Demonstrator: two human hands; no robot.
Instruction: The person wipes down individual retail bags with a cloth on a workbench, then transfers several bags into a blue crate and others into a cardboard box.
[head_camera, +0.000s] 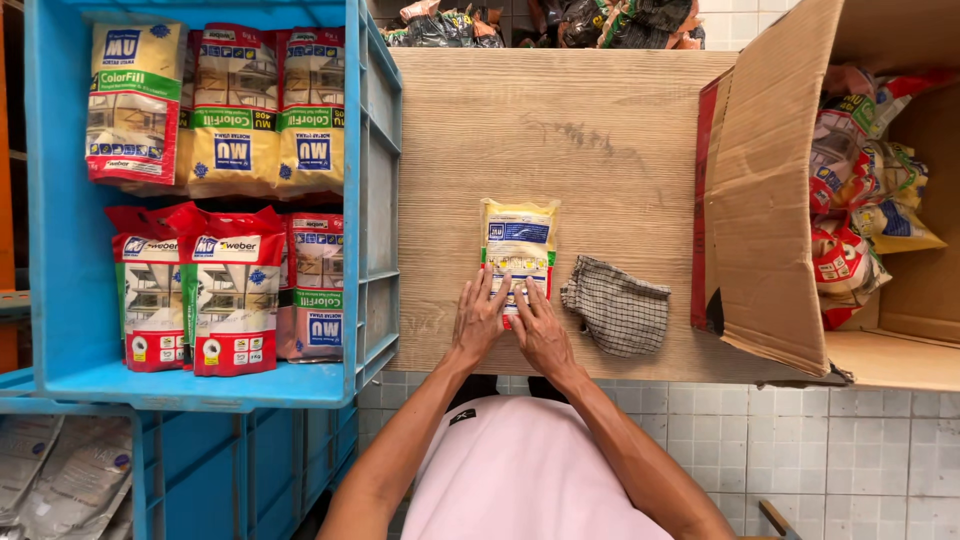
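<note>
1. Both hands, left hand (478, 318) and right hand (540, 328), lie flat, fingers spread, pressing a yellow pouch (518, 248) on the wooden worktop (560, 130).
2. A checked cloth (618, 305) lies just right of it.
3. Blue crate (372, 200) left, cardboard box (770, 190) right.

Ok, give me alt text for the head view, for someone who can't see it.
Both hands, left and right, press flat on the near end of a yellow pouch lying on a wooden board. A checked cloth lies just right of it. A blue crate of pouches stands at left, an open carton of pouches at right.
</note>
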